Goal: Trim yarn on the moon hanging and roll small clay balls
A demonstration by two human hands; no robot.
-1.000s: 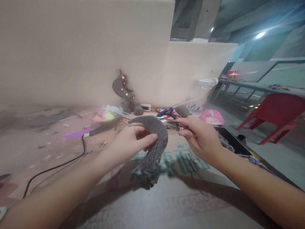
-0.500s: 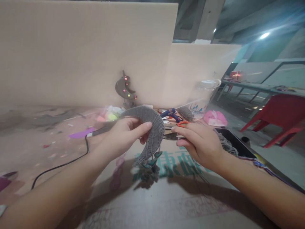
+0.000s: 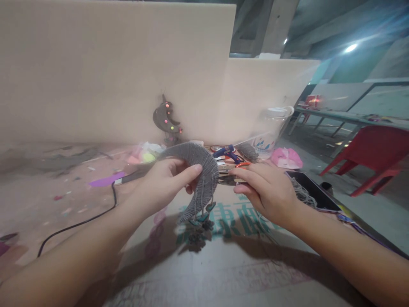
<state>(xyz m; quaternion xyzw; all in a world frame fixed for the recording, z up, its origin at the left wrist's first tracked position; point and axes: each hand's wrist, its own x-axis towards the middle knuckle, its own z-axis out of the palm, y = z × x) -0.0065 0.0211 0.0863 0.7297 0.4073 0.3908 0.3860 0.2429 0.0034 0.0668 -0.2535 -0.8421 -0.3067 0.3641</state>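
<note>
My left hand [image 3: 174,177] grips a crescent [image 3: 206,170] wrapped in grey yarn, with the thumb on its front face and the fingers behind. Dark green leaf-like pieces [image 3: 201,218] and a ruffled grey bunch [image 3: 198,238] hang at its lower tip. To the right, my right hand [image 3: 266,187] has its thumb and fingers drawn together; what they hold, if anything, cannot be made out. Dark metal blades [image 3: 226,180] show between the crescent and those fingertips, and an orange handle [image 3: 243,164] shows just above the hand. Whether the fingers touch these is unclear.
A dark crescent ornament with coloured dots [image 3: 165,118] stands against the board [image 3: 111,76]. Behind my hands lie a blue glue gun [image 3: 225,151], a grey yarn ball [image 3: 247,151], a clear jug [image 3: 270,132] and a pink bundle [image 3: 286,158]. A black tray [image 3: 315,196] holds yarn; a cable [image 3: 79,224] runs left.
The whole view has shifted slightly left. Both hands keep nearly the same pose around the crescent, and no grip has visibly changed.
</note>
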